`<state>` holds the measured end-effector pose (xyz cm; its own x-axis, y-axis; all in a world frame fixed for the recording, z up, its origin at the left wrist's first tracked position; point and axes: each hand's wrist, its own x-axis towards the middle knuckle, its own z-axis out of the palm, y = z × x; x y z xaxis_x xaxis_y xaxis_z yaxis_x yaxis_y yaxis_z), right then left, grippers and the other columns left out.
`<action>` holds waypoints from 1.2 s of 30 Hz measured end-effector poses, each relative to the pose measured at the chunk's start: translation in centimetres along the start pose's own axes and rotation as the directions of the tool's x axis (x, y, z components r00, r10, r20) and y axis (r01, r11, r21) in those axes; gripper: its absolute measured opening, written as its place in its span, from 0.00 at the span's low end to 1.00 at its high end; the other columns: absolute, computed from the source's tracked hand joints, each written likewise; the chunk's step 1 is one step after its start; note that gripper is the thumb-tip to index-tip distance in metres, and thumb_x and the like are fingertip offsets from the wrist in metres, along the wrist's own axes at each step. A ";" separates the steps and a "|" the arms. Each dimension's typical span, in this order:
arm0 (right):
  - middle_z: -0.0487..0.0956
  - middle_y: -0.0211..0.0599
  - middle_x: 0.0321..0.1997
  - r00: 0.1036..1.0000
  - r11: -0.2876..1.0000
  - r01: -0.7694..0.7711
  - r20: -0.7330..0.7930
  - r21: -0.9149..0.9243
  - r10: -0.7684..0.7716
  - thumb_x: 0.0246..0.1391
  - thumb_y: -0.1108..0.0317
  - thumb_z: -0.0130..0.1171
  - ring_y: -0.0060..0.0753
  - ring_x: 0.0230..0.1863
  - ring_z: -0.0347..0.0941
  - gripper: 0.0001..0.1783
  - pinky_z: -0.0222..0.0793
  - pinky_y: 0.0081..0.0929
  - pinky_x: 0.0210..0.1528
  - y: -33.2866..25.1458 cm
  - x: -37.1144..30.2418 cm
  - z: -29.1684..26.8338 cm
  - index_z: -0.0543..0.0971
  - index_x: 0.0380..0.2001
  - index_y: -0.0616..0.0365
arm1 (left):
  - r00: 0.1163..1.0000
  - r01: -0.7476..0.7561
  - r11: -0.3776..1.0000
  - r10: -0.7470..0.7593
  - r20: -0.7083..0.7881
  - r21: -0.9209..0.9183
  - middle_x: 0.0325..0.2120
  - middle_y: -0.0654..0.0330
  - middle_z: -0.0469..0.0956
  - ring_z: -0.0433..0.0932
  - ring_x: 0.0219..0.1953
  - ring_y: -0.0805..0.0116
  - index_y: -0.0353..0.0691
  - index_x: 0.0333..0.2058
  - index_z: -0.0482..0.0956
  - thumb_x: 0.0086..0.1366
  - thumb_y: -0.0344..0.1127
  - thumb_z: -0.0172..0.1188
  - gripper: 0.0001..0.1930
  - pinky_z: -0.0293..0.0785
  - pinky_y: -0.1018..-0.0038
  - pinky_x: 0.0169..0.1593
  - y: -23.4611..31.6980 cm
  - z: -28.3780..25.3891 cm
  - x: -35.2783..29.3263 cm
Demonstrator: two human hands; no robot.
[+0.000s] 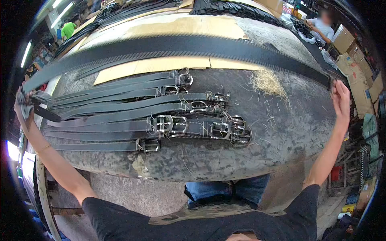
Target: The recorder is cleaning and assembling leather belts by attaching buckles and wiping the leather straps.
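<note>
A long black belt (173, 46) with slanted edge stitching is stretched across the table in front of me. My right hand (341, 98) pinches one end at the far right. At the far left my left hand (21, 100) is closed around a crumpled grey cloth (36, 97) that wraps the belt; a loose dark end (47, 114) pokes out below it. Below the stretched belt lie several more black belts (96, 127), side by side, their silver buckles (171, 124) toward the middle of the table.
The dark worktable (281, 136) carries a tuft of pale thread clippings (268, 83) and cardboard sheets (181, 25). Black strips (229, 9) are piled at its far edge. Two people (321, 28) are farther back. Cardboard boxes (356, 52) stand at the right.
</note>
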<state>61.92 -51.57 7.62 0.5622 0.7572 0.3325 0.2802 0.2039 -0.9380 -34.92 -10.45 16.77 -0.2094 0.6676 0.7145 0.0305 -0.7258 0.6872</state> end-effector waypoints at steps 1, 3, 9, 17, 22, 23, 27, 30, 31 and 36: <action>0.74 0.21 0.27 0.997 1.000 0.003 -0.072 0.012 -0.002 0.62 0.57 0.62 0.13 0.23 0.66 0.14 0.62 0.15 0.26 1.4 2.1 2.1 0.79 0.41 0.57 | 0.992 0.128 0.990 -0.128 -0.001 -0.063 0.26 0.66 0.78 0.75 0.26 0.78 0.42 0.41 0.83 0.63 0.51 0.62 0.18 0.68 0.81 0.29 -1.5 -1.1 5.0; 0.74 0.22 0.27 0.990 0.999 -0.042 -0.131 0.032 0.046 0.61 0.57 0.62 0.16 0.25 0.70 0.14 0.66 0.16 0.30 5.4 5.8 6.3 0.80 0.41 0.57 | 0.867 0.463 0.802 -0.498 -0.004 0.377 0.23 0.64 0.78 0.76 0.26 0.76 0.38 0.37 0.84 0.59 0.54 0.66 0.22 0.68 0.79 0.31 -0.5 -1.6 14.2; 0.76 0.29 0.27 0.975 0.984 -0.173 -0.134 0.044 0.178 0.59 0.64 0.65 0.22 0.28 0.75 0.12 0.71 0.19 0.31 15.0 15.0 11.1 0.80 0.35 0.63 | 0.968 0.138 0.837 0.000 -0.251 0.529 0.26 0.64 0.80 0.76 0.26 0.75 0.35 0.34 0.85 0.60 0.50 0.64 0.20 0.70 0.74 0.30 -8.6 7.3 21.2; 0.75 0.33 0.30 0.954 0.954 -0.281 -0.077 0.107 0.290 0.60 0.65 0.63 0.23 0.27 0.71 0.13 0.70 0.18 0.28 18.7 19.4 22.1 0.79 0.34 0.68 | 0.948 0.154 0.282 0.226 -0.222 0.947 0.35 0.45 0.84 0.83 0.37 0.55 0.26 0.35 0.84 0.52 0.57 0.64 0.31 0.75 0.63 0.46 -22.2 8.1 20.9; 0.77 0.35 0.35 0.920 0.914 -0.362 -0.088 0.185 0.382 0.59 0.68 0.64 0.25 0.29 0.73 0.14 0.73 0.19 0.31 21.3 20.5 25.0 0.79 0.39 0.72 | 0.945 0.183 0.693 0.071 -0.319 0.697 0.25 0.51 0.82 0.83 0.33 0.61 0.28 0.30 0.83 0.54 0.44 0.66 0.19 0.78 0.66 0.39 -29.6 3.0 27.7; 0.77 0.36 0.36 0.920 0.916 -0.360 -0.097 0.179 0.381 0.59 0.67 0.65 0.25 0.30 0.74 0.14 0.72 0.17 0.29 22.3 21.1 25.4 0.80 0.38 0.70 | 0.976 0.002 0.669 0.161 -0.148 0.743 0.25 0.52 0.82 0.82 0.32 0.61 0.29 0.31 0.83 0.55 0.43 0.65 0.18 0.78 0.65 0.37 -35.7 3.5 26.1; 0.79 0.36 0.35 0.920 0.926 -0.347 -0.139 0.149 0.367 0.58 0.67 0.66 0.25 0.30 0.75 0.14 0.72 0.17 0.30 24.5 20.5 20.4 0.80 0.38 0.70 | 0.780 -0.603 0.391 0.474 0.409 0.695 0.26 0.55 0.80 0.80 0.28 0.62 0.29 0.33 0.82 0.60 0.39 0.62 0.15 0.78 0.65 0.33 -40.2 4.5 26.5; 0.79 0.36 0.36 0.934 0.943 -0.320 -0.137 0.091 0.330 0.58 0.66 0.66 0.25 0.30 0.75 0.15 0.72 0.16 0.29 24.6 22.2 26.4 0.79 0.40 0.69 | 0.850 0.513 0.593 -0.455 -0.267 0.621 0.26 0.54 0.80 0.77 0.27 0.66 0.31 0.28 0.83 0.59 0.47 0.60 0.20 0.73 0.65 0.32 -43.9 7.3 14.8; 0.79 0.35 0.37 0.936 0.947 -0.297 -0.161 0.120 0.314 0.58 0.65 0.66 0.24 0.29 0.75 0.16 0.71 0.16 0.28 24.6 22.5 25.0 0.79 0.42 0.67 | 0.884 0.366 0.691 -0.467 -0.001 0.623 0.25 0.52 0.80 0.78 0.28 0.63 0.32 0.27 0.84 0.57 0.46 0.59 0.19 0.74 0.62 0.34 -44.2 8.7 10.3; 0.79 0.33 0.40 0.953 0.935 -0.222 -0.142 0.275 0.268 0.58 0.65 0.67 0.23 0.30 0.74 0.18 0.70 0.15 0.31 25.1 21.1 24.5 0.78 0.48 0.60 | 0.872 -0.165 0.160 -0.438 0.220 0.973 0.49 0.44 0.79 0.77 0.54 0.45 0.36 0.53 0.77 0.59 0.51 0.61 0.29 0.72 0.57 0.57 -36.9 19.5 2.9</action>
<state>61.70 -15.28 -11.29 0.7214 0.6880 0.0793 -0.0770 0.1935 -0.9781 -17.62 21.49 -3.94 0.0188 0.9361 0.3511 0.9907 -0.0649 0.1200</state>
